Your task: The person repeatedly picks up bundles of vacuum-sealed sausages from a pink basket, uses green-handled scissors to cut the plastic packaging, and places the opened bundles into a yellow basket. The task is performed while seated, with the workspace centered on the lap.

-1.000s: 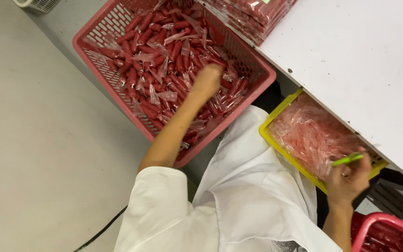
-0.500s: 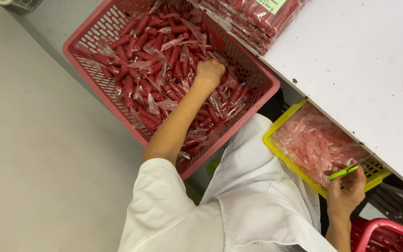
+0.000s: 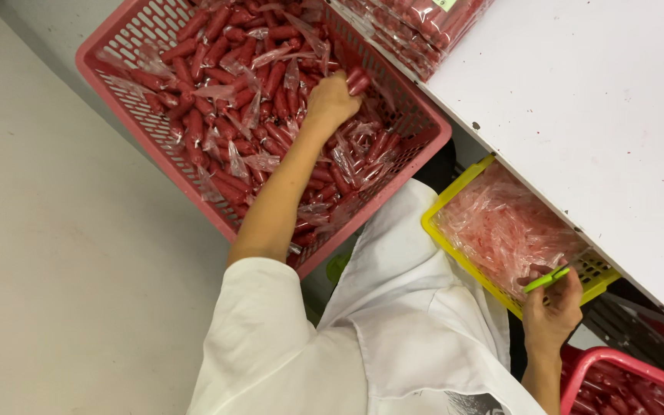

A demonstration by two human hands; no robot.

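Fingers of the left hand [image 3: 332,100] are curled closed around a red sausage [image 3: 358,80], whose two ends stick out past the knuckles. This hand is deep inside the pink basket [image 3: 117,54], which stands on the grey floor [image 3: 55,292] at the left. The basket is full of the same red sausages [image 3: 217,84], each one in a clear plastic wrapper, and they lie in all directions in a loose heap. The bare left forearm crosses over the heap, and its white sleeve [image 3: 263,323] begins just outside the near rim of the basket.

To the right of the pink basket is a yellow basket [image 3: 443,230], partly under the edge of the white table [image 3: 578,115]. It holds a pile of empty clear wrappers [image 3: 501,223] with a pink tone. On the table's far corner lie flat packs of red sausages [image 3: 416,31], stacked together.

Just beside the yellow basket's near rim, the right hand [image 3: 551,315] has its fingers closed on a green tool [image 3: 546,279]; I cannot tell what kind of tool it is. At the bottom right corner is a second pink basket [image 3: 616,357], also with red sausages inside.
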